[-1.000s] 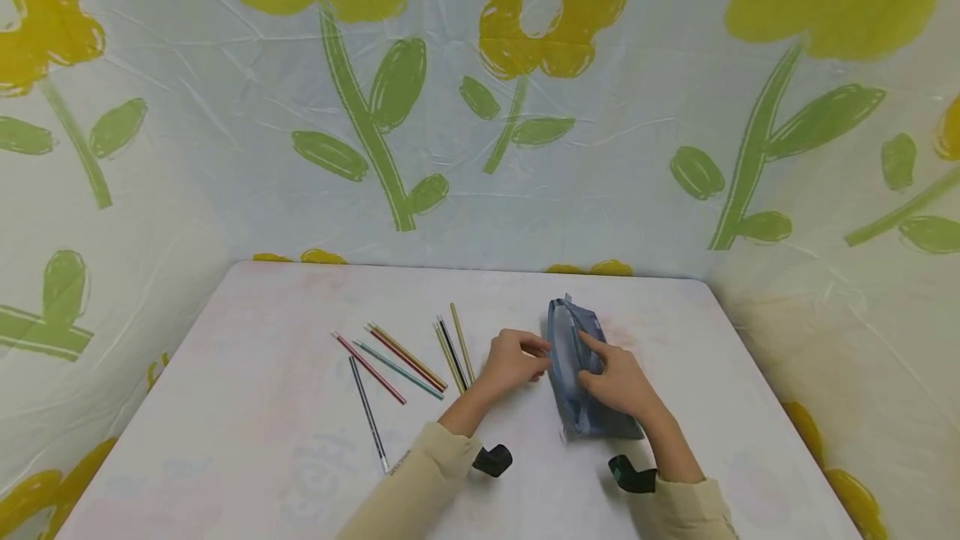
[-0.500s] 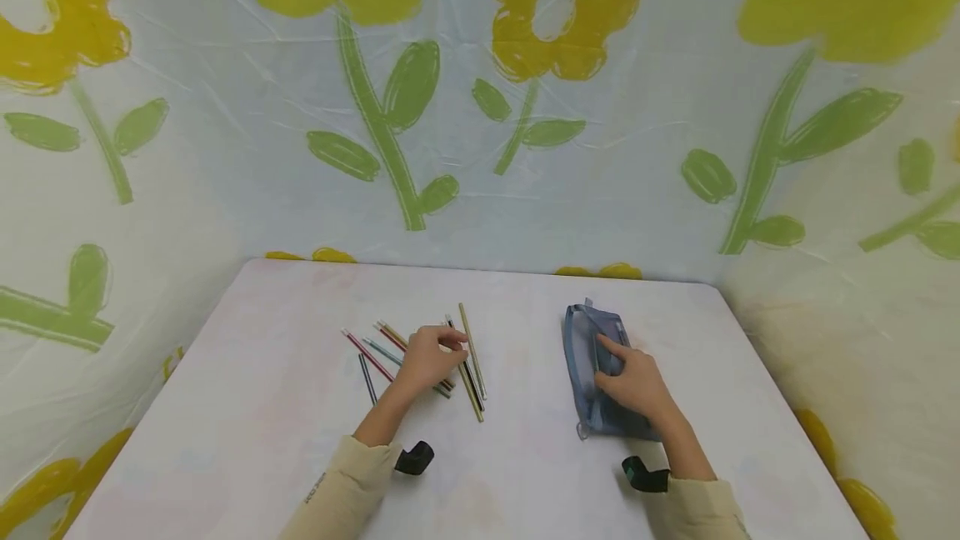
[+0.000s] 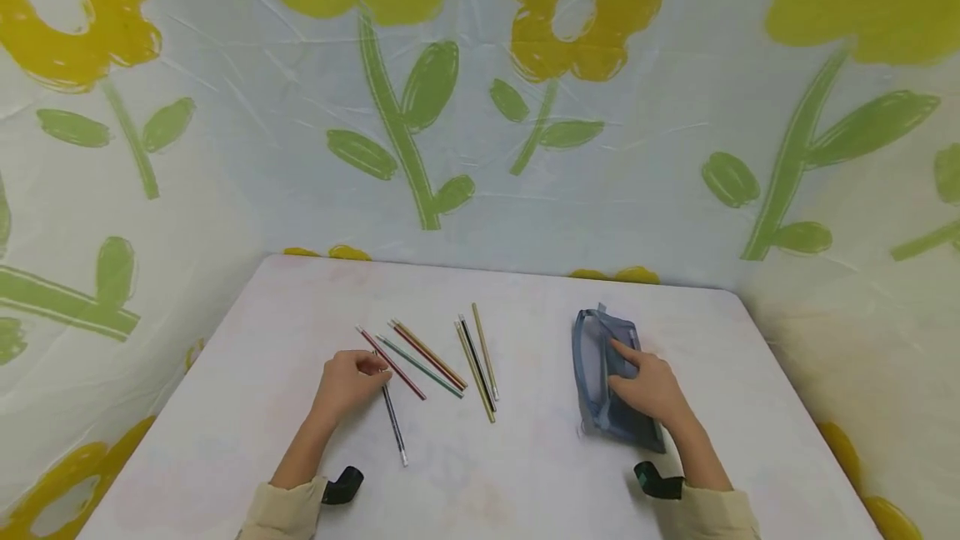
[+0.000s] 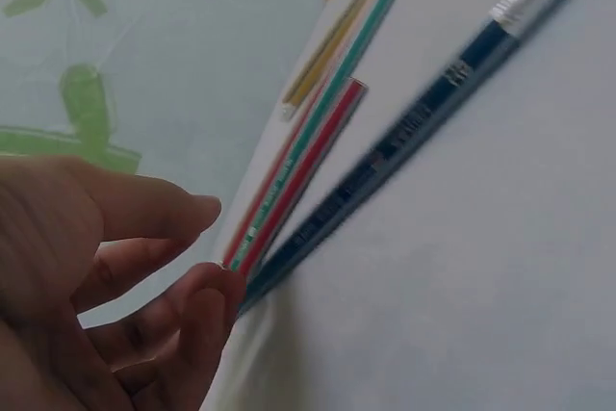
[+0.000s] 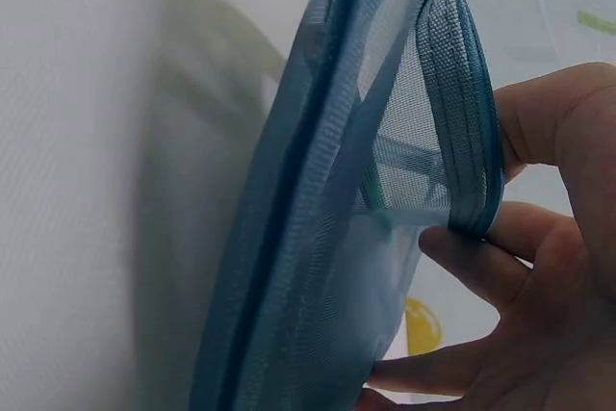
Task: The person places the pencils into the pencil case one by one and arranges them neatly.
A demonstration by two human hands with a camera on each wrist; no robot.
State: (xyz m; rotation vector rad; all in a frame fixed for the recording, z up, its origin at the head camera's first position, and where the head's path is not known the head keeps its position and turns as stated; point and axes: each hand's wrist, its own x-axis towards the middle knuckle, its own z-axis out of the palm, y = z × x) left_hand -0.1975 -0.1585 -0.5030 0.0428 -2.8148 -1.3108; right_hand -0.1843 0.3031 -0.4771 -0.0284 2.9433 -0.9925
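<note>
My left hand (image 3: 348, 386) is over the upper end of a dark blue pencil (image 3: 393, 427) with a white-ringed eraser end. In the left wrist view its thumb and fingertips stand apart, and the pencil (image 4: 385, 146) lies on the table just beyond them, its far end hidden behind the fingers. On the right, my right hand (image 3: 652, 394) pinches the zipped edge of a blue mesh pencil case (image 3: 637, 427). Seen from the right wrist, the case (image 5: 279, 267) gapes at its zip, held between thumb and fingers, and a thin green thing shows through the mesh.
Close beyond the left hand lie a red pencil (image 3: 401, 373), a teal pencil (image 3: 420, 365) and a gold-brown pencil (image 3: 427, 350) beside a dark red one. Farther right, a black pencil (image 3: 478, 363) lies between two gold ones. Flowered cloth (image 3: 300, 207) encloses the white table (image 3: 225, 457).
My left hand has moved left, away from the pencil case, passing over the pencils to the dark blue one. My right hand keeps hold of the case's edge.
</note>
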